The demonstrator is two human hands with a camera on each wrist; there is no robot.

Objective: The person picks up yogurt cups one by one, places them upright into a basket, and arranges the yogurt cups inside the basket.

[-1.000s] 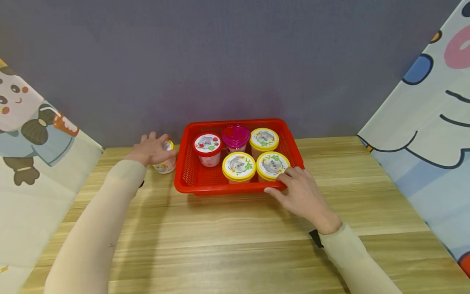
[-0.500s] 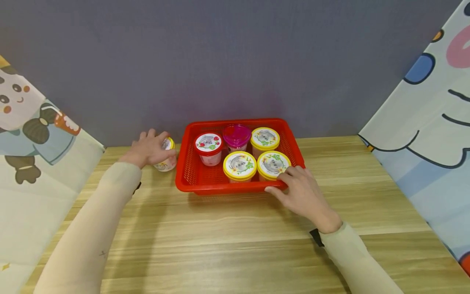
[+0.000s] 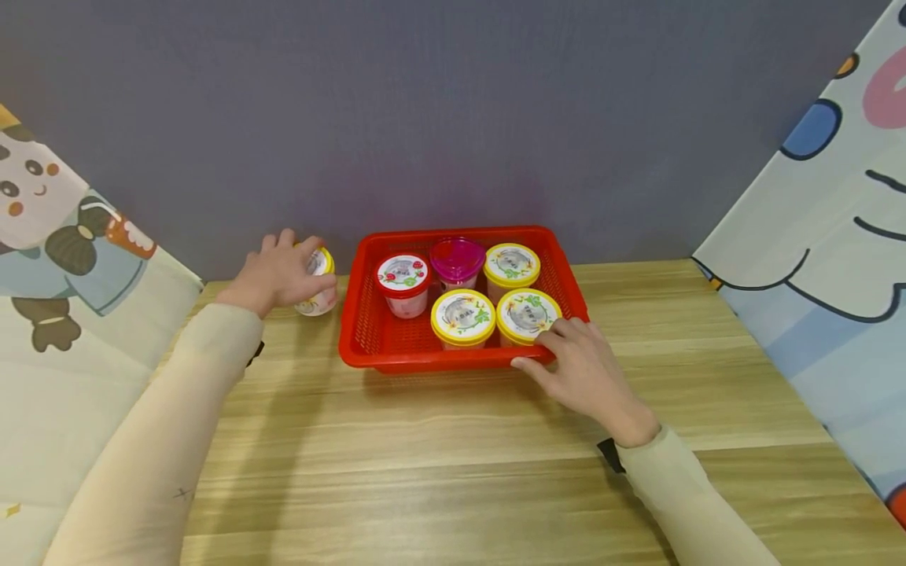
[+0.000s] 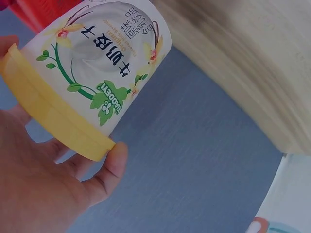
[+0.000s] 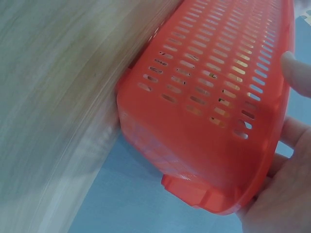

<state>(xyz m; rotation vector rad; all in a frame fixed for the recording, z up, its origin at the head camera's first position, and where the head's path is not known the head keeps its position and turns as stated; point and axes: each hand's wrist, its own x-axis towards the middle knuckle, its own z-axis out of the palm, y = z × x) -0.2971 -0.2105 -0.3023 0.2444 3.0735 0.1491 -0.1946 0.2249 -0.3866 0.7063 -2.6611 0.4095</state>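
Note:
My left hand (image 3: 279, 271) grips a white tub with a yellow lid (image 4: 82, 73) by its lid, to the left of the basket. In the left wrist view the tub is tilted, and flowers and green leaves are printed on its side. The red plastic basket (image 3: 432, 361) stands on the table with several tubs inside. My right hand (image 3: 583, 373) holds its front right rim, with the thumb outside and the fingers over the edge. Inside are a red-lidded tub (image 3: 403, 275), a magenta-lidded tub (image 3: 457, 259) and several yellow-lidded tubs (image 3: 463, 317).
The wood-grain table (image 3: 425, 472) meets a grey panel (image 3: 453, 118) close behind the basket. Cartoon-printed sheets flank it, one on the left (image 3: 85, 259) and one on the right (image 3: 814, 236).
My left hand has risen slightly and moved a little left, lifting the yellow-lidded tub. The right hand stays on the basket rim.

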